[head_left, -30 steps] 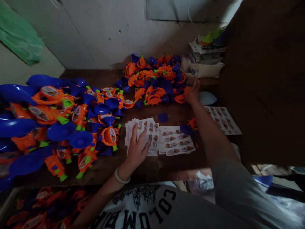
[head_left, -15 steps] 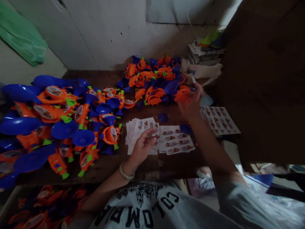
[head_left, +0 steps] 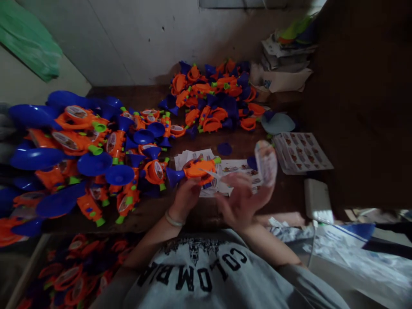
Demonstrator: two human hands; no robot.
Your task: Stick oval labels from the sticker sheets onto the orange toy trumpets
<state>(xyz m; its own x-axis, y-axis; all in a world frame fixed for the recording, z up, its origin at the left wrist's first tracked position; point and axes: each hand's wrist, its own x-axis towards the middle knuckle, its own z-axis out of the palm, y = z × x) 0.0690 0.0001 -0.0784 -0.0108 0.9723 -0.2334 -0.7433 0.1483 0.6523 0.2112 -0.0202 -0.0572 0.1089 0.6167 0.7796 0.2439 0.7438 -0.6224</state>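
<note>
My left hand point(head_left: 187, 195) is closed around an orange toy trumpet point(head_left: 200, 169) with a blue bell at its left end and a green mouthpiece at its right. Close to the trumpet's right side is my right hand point(head_left: 240, 197), smeared by motion. An oval printed sticker point(head_left: 266, 163) clings to one of its raised fingers. A thin pale edge point(head_left: 211, 173), seemingly another sticker seen side-on, runs from its fingertips to the trumpet. Beneath both hands lie printed sticker sheets point(head_left: 236, 164), partly covered.
Labelled toy trumpets point(head_left: 116, 146) are heaped at left; more trumpets point(head_left: 212, 98) are piled at the back. A stack of sticker sheets point(head_left: 301, 150) and a pale blue dish point(head_left: 278, 123) lie at right. Below the table edge is a bin of trumpets point(head_left: 74, 274).
My right hand has come back from the rear pile towards me. An orange toy trumpet is now in my left hand, which was open over the sheets. The view has shifted slightly.
</note>
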